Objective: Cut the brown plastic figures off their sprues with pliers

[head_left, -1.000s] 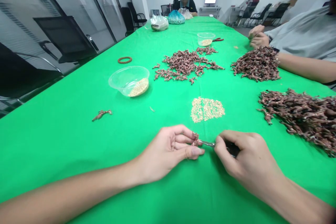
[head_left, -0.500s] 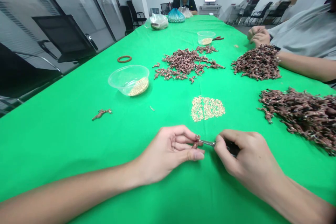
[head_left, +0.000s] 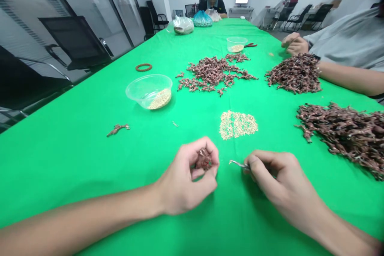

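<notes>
My left hand is curled around a small brown figure, which shows between the fingers and thumb; its exact shape is partly hidden. To the right, my right hand grips a slim metal tool with a bent tip, its handle covered by the fingers. A pale speck shows at the tip, which is apart from the left hand. Just beyond the hands lies a flat patch of tiny gold-coloured pieces. A single brown figure rests on the green cloth at the left.
A clear plastic bowl holds more gold pieces. Brown figures lie in a middle pile and right-hand piles near a co-worker's arm. Farther back are a brown ring, a second bowl and bags.
My left hand has drawn back from the tool's tip and its fingers have curled in with the brown figure. The tool's tip, formerly at the figure, is now free of it.
</notes>
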